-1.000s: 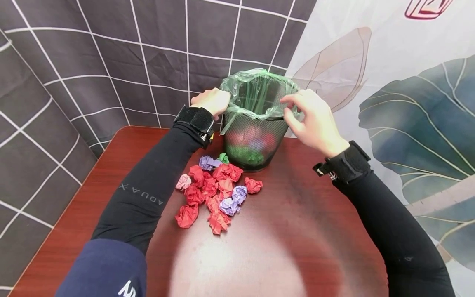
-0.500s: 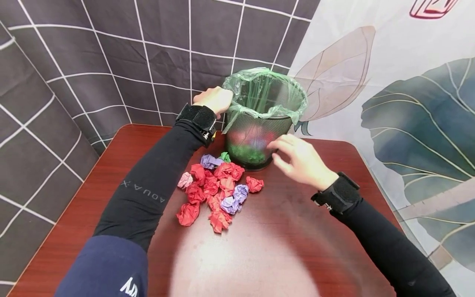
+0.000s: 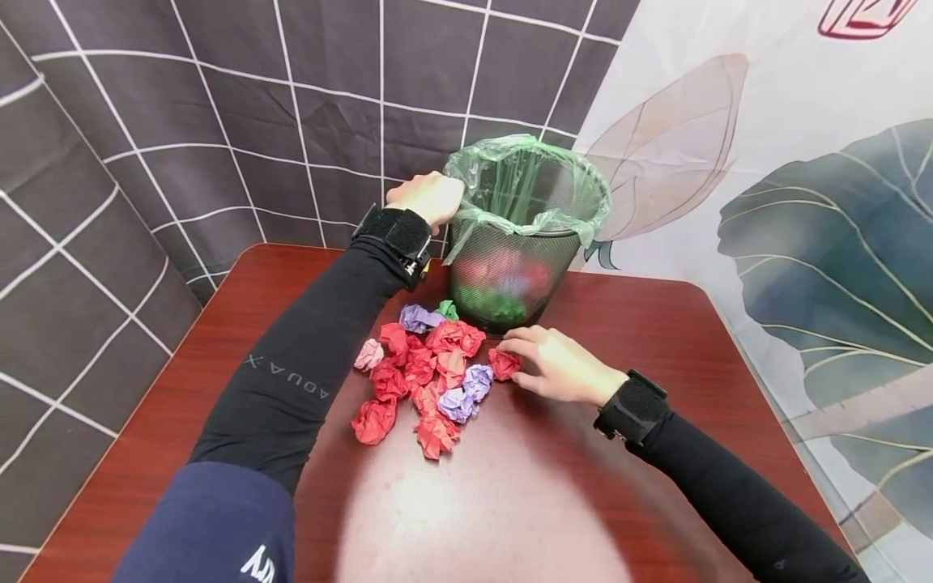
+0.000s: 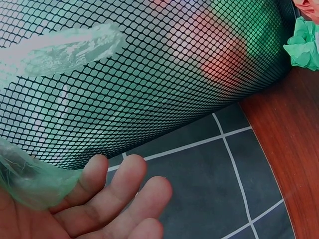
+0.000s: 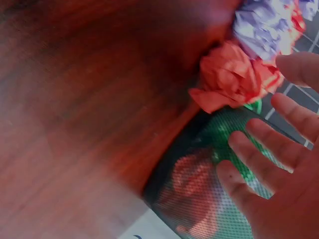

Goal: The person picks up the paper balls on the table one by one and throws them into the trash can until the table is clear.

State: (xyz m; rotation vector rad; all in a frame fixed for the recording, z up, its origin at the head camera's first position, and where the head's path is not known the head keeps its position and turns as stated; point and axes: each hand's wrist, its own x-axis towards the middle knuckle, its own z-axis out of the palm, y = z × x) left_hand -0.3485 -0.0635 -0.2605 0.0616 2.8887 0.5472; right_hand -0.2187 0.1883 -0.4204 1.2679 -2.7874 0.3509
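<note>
In the head view my left hand holds the left rim of a black mesh wastebasket lined with a green plastic bag. The left wrist view shows its fingers loosely bent, with a fold of the bag over the index finger; the thumb is hidden. My right hand is low over the table with parted fingers, reaching around a red crumpled paper ball. In the right wrist view those fingers are spread, and the red ball lies beyond them, not gripped.
Left of that ball lies a heap of red paper balls, with purple ones, a pink one and a green one. More coloured paper shows through the mesh. Cloth-covered walls border the brown table.
My right hand has come down from the wastebasket's right rim to the red paper ball on the table. The left hand stays at the left rim.
</note>
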